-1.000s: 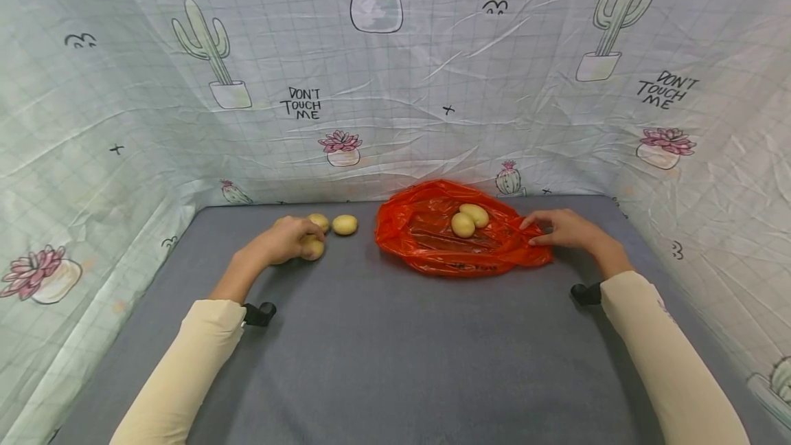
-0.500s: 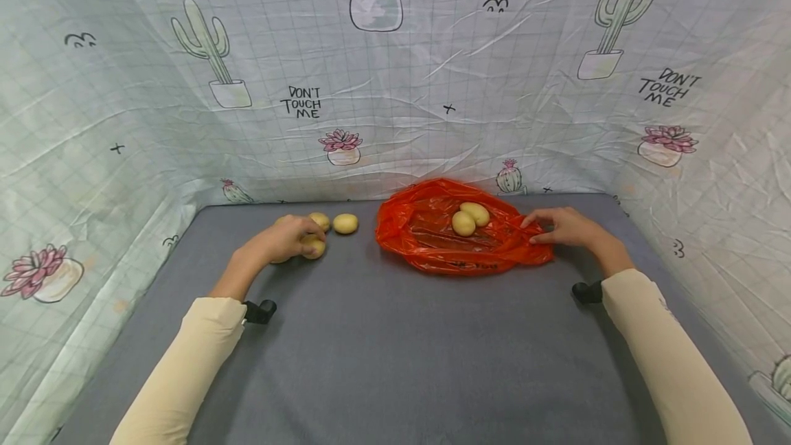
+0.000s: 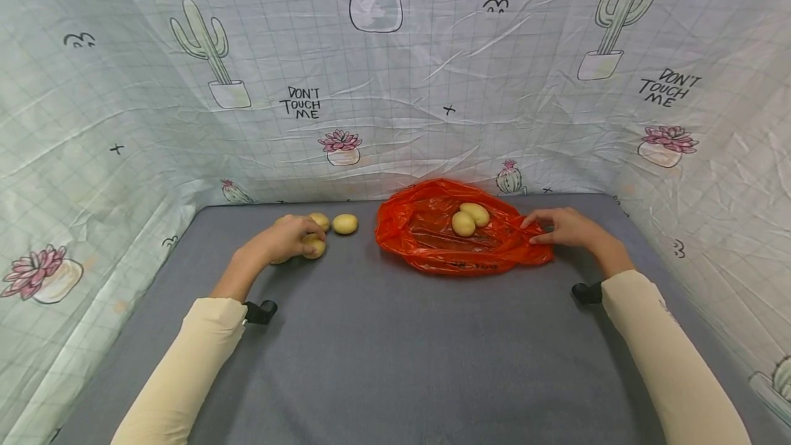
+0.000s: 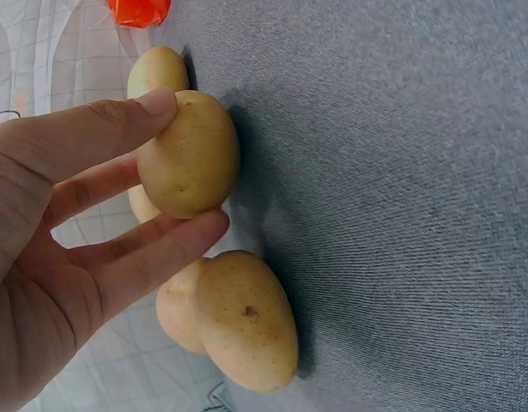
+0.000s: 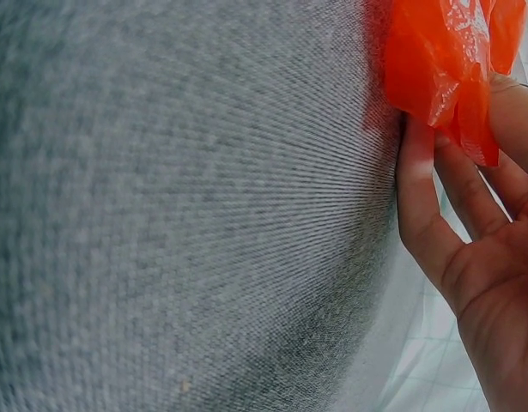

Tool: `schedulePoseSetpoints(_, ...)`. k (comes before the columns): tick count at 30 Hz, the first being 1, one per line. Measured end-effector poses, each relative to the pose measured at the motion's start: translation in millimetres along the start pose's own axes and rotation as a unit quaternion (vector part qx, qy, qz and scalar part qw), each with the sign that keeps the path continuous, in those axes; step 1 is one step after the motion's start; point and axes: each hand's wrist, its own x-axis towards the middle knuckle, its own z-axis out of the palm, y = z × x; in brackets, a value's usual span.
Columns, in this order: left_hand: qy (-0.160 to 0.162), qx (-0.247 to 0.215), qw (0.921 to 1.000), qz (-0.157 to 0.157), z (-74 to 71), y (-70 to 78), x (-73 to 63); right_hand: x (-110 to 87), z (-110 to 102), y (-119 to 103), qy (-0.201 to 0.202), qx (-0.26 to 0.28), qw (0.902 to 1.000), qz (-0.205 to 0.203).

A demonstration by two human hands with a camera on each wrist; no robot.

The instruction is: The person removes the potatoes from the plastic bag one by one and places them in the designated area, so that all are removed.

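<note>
At the left of the table, my left hand point(image 3: 285, 239) grips a potato point(image 4: 191, 156) between thumb and fingers. Two potatoes lie under the hand's lower side in the left wrist view, the nearer potato point(image 4: 248, 321) overlapping the other. Past the fingertips in the head view sits a lone potato point(image 3: 345, 224). An orange-red plastic bag point(image 3: 432, 263) lies spread at centre right, with two potatoes point(image 3: 463, 223) on it. Its right end is pinched by my right hand point(image 3: 565, 229); the right wrist view shows the crumpled plastic point(image 5: 444, 69) between thumb and fingers.
A grey cloth point(image 3: 395, 349) covers the table. Close behind and at both sides hangs a pale curtain point(image 3: 408, 122) printed with cacti. A dark wrist-worn piece point(image 3: 261, 312) juts from the left cuff, and a similar piece point(image 3: 586, 292) from the right.
</note>
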Motion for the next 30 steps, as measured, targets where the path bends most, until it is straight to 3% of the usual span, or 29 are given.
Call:
schedulePoseSetpoints(10, 0.006, 0.003, 1.0000, 0.002, -9.2, 14.5, 1.5, 0.7, 0.0, 0.4, 0.001, -0.005, 1.0000, -0.003)
schedulePoseSetpoints(18, 0.002, 0.007, 0.9998, -0.017, -20.3, 44.7, 10.5, 0.7, -0.2, 1.1, 0.002, -0.003, 1.0000, -0.004)
schedulePoseSetpoints(26, 0.032, -0.014, 0.9987, 0.036, -22.5, 71.8, 30.0, -0.2, -0.6, -0.6, 0.000, 0.002, 1.0000, 0.002)
schedulePoseSetpoints(30, 0.041, -0.012, 0.9980, 0.046, -23.3, 84.1, 41.3, -0.8, -1.5, -1.5, 0.001, -0.004, 1.0000, -0.003)
